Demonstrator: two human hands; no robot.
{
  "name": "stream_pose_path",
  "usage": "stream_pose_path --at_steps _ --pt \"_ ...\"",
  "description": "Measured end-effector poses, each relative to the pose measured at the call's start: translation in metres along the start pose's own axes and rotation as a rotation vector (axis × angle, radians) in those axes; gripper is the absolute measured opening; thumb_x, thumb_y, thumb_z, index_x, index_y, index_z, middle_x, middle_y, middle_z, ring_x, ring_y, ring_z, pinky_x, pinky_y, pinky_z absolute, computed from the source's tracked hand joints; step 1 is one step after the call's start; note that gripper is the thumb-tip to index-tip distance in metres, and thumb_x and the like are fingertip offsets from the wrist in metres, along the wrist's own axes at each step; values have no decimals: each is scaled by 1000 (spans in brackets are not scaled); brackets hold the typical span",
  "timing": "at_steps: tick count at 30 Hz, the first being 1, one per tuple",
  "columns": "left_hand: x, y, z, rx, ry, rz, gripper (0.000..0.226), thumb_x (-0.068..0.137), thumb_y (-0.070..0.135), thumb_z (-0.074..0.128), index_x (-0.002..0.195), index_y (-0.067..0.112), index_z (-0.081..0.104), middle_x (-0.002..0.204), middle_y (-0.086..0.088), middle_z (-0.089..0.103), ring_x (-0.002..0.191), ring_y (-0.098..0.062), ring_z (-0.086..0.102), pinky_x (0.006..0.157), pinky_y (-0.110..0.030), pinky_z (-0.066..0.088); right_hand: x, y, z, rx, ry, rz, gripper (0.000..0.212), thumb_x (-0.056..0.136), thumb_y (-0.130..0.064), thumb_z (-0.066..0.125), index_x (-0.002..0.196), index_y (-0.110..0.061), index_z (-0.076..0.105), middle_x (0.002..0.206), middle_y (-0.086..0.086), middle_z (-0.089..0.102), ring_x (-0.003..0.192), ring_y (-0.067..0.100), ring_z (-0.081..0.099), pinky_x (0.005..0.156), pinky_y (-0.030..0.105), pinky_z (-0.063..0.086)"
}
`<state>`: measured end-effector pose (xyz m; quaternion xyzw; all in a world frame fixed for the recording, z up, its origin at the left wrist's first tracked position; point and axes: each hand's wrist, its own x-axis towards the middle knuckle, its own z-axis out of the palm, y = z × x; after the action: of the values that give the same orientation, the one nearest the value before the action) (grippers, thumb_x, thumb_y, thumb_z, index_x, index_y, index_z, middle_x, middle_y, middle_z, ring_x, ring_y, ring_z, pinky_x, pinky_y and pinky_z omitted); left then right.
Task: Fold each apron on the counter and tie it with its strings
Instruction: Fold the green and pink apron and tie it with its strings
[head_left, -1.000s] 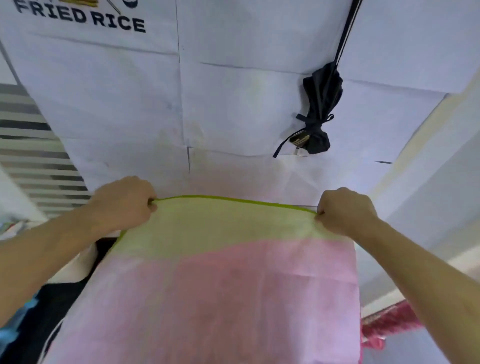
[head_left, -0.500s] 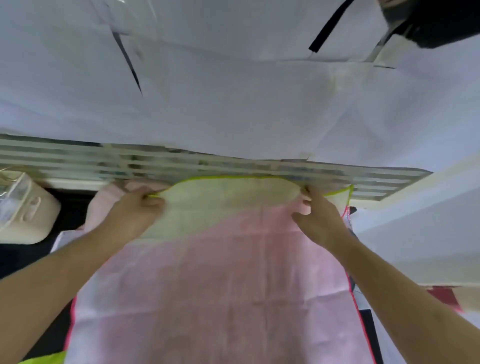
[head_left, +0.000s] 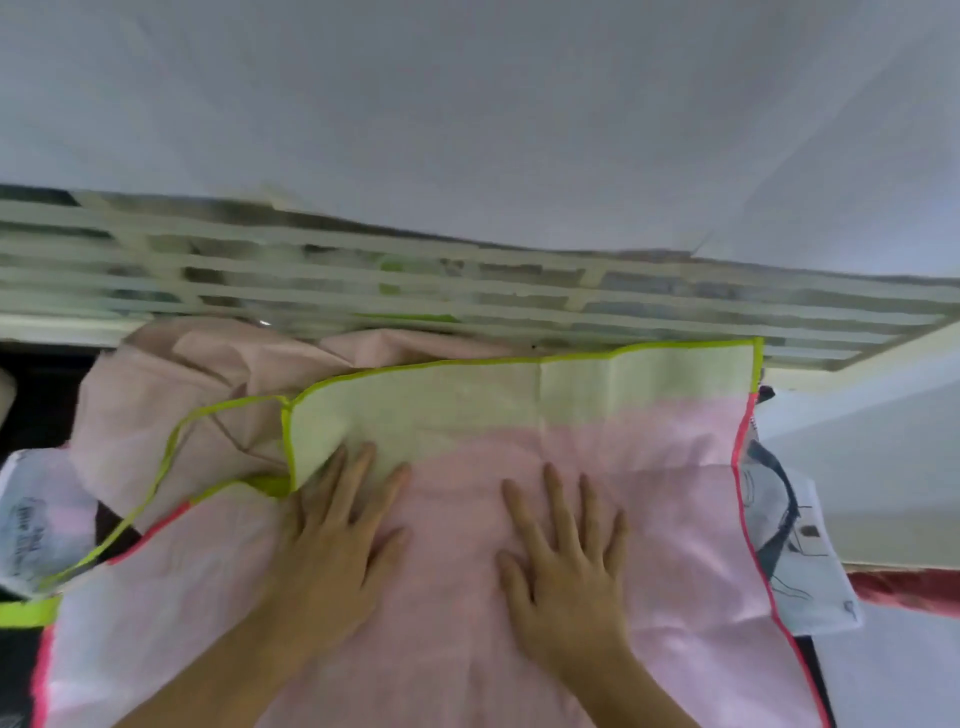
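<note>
At the far left a printed cloth (head_left: 39, 514) lies partly under the pink apron (head_left: 649, 483), with a strip of dark counter (head_left: 36, 395) showing above it. A lime strap (head_left: 171, 452) loops out from the apron's left corner over a crumpled beige cloth (head_left: 171, 384) that is bunched against the slatted window (head_left: 467, 291) behind. The apron lies spread flat on the counter, its pale yellow band (head_left: 467, 400) with lime edging at the far side, just short of the window. The band's left corner is turned over.

The left hand (head_left: 332, 530) lies palm down on the apron, fingers straight and slightly spread, fingertips reaching the yellow band near its folded corner. The right hand (head_left: 566, 551) lies flat just beside it on the pink cloth, fingers straight and fanned apart. Both forearms come in from the bottom edge.

Right of the hands, bare apron runs to its red-edged side (head_left: 743, 467). A second printed cloth (head_left: 795, 540) sticks out from beneath that edge, next to a white ledge (head_left: 883, 467).
</note>
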<state>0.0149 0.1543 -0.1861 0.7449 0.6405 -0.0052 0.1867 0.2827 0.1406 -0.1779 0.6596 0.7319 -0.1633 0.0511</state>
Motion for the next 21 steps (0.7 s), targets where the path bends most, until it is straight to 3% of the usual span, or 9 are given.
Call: stream_pose_path --at_steps 4,8,12,14,18,21 --pt "9 -9 10 60 153 61 68 99 64 31 164 42 25 175 3 16 162 -23 10 108 -54 40 3 -1 16 -27 134 -3 75 94 -62 44 163 -47 19 175 1 13 159 41 12 119 74 15" --pt "13 -17 26 69 236 84 67 99 65 30 162 42 29 173 6 22 160 -22 19 106 -52 38 5 3 34 -83 242 11 72 94 -64 38 163 -48 20 174 -4 15 158 37 19 119 72 21" --pt "13 -22 36 85 348 140 65 99 64 31 157 36 42 166 4 38 156 -25 31 113 -57 35 5 1 42 -107 312 10 69 95 -64 33 162 -50 19 173 -8 18 158 33 23 119 69 25" --pt "12 -25 39 58 417 179 64 99 62 35 152 31 50 158 1 47 150 -26 39 116 -56 33 3 -2 42 -100 317 29 68 96 -67 27 161 -54 14 173 -11 15 159 30 19 122 66 23" --pt "7 -21 34 -26 521 264 59 95 53 45 143 24 59 149 -2 54 137 -28 50 116 -49 37 -1 -3 42 -114 258 67 67 90 -74 3 154 -63 -14 172 -21 -10 161 22 -4 128 57 6" --pt "-23 2 32 11 555 376 49 88 42 53 131 23 65 145 -3 53 129 -31 53 111 -48 44 -2 -1 44 -47 282 35 66 97 -71 17 158 -59 -5 174 -16 -4 161 24 0 127 59 5"
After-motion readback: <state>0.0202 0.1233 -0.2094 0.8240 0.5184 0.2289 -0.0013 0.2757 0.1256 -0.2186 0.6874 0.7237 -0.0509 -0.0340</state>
